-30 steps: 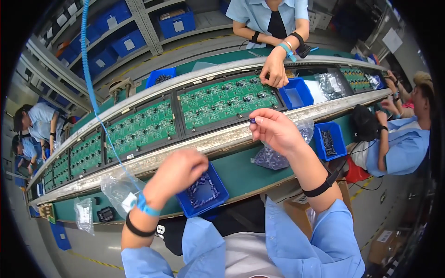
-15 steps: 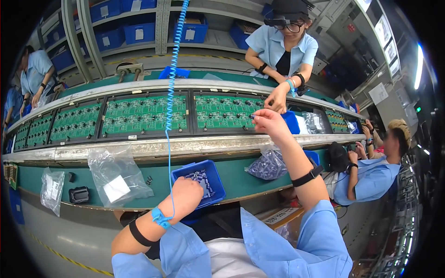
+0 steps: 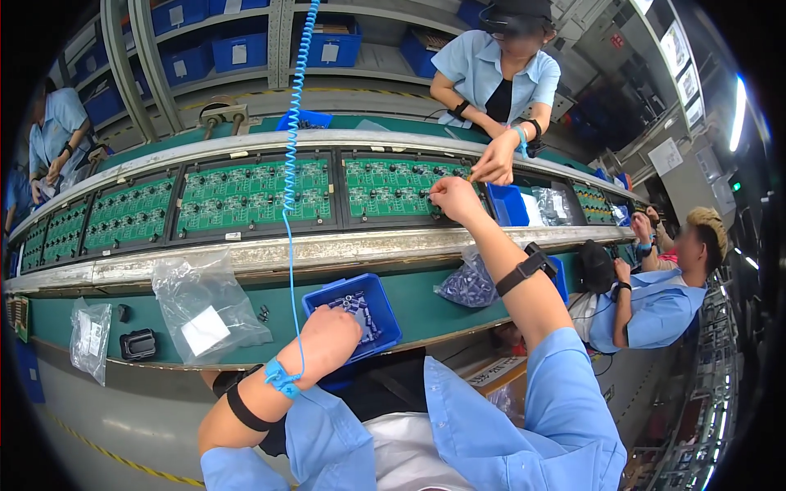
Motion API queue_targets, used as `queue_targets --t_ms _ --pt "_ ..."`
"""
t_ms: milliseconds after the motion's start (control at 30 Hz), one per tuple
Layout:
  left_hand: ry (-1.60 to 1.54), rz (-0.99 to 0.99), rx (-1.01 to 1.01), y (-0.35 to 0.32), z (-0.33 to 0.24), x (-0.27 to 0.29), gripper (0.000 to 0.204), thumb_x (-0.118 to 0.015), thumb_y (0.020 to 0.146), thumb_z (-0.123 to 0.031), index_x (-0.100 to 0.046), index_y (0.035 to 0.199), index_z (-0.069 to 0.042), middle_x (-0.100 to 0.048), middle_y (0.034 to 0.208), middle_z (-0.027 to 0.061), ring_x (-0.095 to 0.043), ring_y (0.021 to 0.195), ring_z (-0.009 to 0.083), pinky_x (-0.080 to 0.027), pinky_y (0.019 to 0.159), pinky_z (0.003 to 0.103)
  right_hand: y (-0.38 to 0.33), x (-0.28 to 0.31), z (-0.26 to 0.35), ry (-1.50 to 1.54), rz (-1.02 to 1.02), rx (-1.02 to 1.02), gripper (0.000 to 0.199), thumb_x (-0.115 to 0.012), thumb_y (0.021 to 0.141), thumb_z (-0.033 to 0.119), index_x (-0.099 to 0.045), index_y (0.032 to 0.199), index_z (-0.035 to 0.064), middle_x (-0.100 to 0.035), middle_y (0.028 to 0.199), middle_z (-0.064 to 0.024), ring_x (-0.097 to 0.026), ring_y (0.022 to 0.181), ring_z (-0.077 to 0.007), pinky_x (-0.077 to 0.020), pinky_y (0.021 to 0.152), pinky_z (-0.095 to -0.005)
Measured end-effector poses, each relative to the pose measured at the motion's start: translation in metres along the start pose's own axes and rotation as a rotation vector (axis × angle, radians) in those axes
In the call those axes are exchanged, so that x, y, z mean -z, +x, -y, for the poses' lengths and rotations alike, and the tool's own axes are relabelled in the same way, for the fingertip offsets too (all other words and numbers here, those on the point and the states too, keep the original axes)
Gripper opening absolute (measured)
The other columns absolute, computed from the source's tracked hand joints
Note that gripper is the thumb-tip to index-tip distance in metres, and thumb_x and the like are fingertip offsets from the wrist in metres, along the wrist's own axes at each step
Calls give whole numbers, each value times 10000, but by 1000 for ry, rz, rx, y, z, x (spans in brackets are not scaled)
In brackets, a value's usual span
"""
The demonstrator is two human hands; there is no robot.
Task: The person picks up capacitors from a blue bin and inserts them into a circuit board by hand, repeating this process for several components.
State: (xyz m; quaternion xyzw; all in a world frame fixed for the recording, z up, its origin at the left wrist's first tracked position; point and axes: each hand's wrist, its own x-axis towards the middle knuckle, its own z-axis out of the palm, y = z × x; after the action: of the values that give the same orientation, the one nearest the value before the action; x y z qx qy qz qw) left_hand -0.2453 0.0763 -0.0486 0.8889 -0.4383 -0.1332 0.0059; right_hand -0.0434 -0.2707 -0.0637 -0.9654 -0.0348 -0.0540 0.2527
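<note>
Right hand (image 3: 456,199) at a green circuit board (image 3: 383,196), left hand (image 3: 332,335) in a blue bin (image 3: 390,329).
The right fingers curl in over the board's right part, beside a co-worker's hand (image 3: 496,160); whether they close on a part, I cannot tell. Small purple components (image 3: 363,306) lie in the bin on the bench (image 3: 434,315); the left fingers dip among them, hidden, their opening and hold impossible to tell.
</note>
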Motion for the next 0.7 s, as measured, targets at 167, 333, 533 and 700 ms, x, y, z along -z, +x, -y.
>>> queue_targets --t_ms 167,333,533,700 --pt "-157 -102 -10 -1 4 6 106 -670 813 -110 -760 868 -95 -739 899 98 -711 962 307 -560 828 428 6 4 14 -26 -65 22 137 -738 871 122 -777 956 22 -766 806 -104 -712 663 -173 -565 656 -340" --pt "-334 -185 -31 -1 7 19 105 -696 793 -87 -738 887 -65 -733 899 122 -707 937 320 -564 845 443 7 7 16 -50 -65 -23 144 -748 856 141 -782 955 42 -768 859 -130 -728 776 -259 -574 746 -389" --pt "-399 -314 -112 -3 13 20 118 -718 799 -83 -730 912 -54 -732 904 126 -706 919 323 -570 834 457 9 9 22 -115 -36 -48 113 -754 845 151 -781 923 74 -762 930 -167 -725 921 -367 -579 858 -456" --pt "-485 -393 -115 -9 12 38 116 -724 822 -88 -728 929 -40 -731 905 124 -705 911 332 -571 825 457 4 12 31 -128 -36 -35 97 -731 846 131 -779 912 78 -761 931 -171 -725 925 -370 -580 862 -458"
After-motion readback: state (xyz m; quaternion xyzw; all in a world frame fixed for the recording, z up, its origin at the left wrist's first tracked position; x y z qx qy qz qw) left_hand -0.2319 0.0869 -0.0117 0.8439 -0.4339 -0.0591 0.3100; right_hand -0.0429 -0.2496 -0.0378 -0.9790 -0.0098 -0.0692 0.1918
